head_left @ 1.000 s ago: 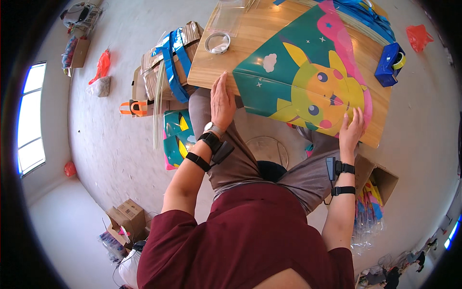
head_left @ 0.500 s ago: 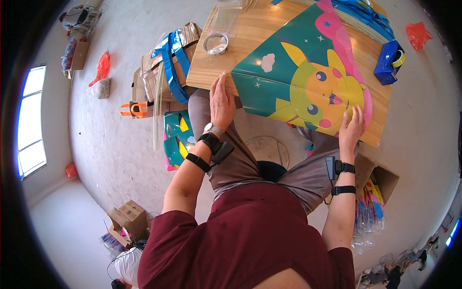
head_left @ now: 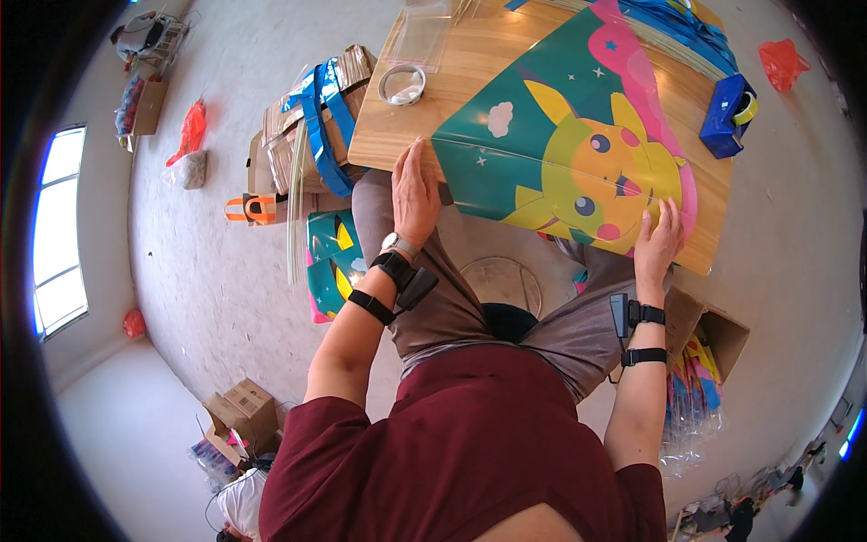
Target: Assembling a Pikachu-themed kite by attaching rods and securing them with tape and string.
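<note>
Teal plastic sheet point(head_left: 542, 154), printed with a yellow cartoon creature and a pink border, lies flat on the wooden counter point(head_left: 470, 63). The left hand point(head_left: 414, 194) presses its near left corner, fingers point(head_left: 411, 163) straight and together, flat on the sheet's edge. The right hand point(head_left: 657, 244) rests at the near right corner, fingers slightly spread on the sheet. Farther out, a roll of clear tape point(head_left: 402, 84) sits left of the sheet, and a blue tape dispenser point(head_left: 730, 104) stands at the counter's right end. A stack of cardboard point(head_left: 307, 117) bound with blue straps sits on the floor.
</note>
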Available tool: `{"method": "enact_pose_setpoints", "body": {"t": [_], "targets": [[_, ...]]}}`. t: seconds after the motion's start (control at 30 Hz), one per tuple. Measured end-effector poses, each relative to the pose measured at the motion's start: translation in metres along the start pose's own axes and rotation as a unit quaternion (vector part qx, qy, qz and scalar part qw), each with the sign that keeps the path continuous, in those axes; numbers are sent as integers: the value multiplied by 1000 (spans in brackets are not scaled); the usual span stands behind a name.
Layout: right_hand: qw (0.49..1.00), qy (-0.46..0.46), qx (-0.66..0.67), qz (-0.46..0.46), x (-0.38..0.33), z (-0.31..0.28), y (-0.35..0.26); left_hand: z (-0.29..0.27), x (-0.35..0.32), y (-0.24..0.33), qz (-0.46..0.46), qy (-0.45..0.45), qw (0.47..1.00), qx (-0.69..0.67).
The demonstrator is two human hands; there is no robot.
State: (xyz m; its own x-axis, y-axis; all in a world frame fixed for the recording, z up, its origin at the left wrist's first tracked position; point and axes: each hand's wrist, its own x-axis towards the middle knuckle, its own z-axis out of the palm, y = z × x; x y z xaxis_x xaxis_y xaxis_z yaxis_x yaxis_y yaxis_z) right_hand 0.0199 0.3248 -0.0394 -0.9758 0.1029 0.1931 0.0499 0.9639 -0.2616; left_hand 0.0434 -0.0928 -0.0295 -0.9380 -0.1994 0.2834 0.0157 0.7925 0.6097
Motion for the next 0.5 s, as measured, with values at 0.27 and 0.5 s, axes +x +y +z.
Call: {"method": "enact_pose_setpoints", "body": {"t": [0.27, 0.5], "targets": [[1000, 1, 3, -2, -1, -1, -1, 0, 0, 0, -3, -1, 1000, 3], [1000, 0, 3, -4, 0, 1, 1, -1, 0, 3, 1, -6, 1000, 7]]}}
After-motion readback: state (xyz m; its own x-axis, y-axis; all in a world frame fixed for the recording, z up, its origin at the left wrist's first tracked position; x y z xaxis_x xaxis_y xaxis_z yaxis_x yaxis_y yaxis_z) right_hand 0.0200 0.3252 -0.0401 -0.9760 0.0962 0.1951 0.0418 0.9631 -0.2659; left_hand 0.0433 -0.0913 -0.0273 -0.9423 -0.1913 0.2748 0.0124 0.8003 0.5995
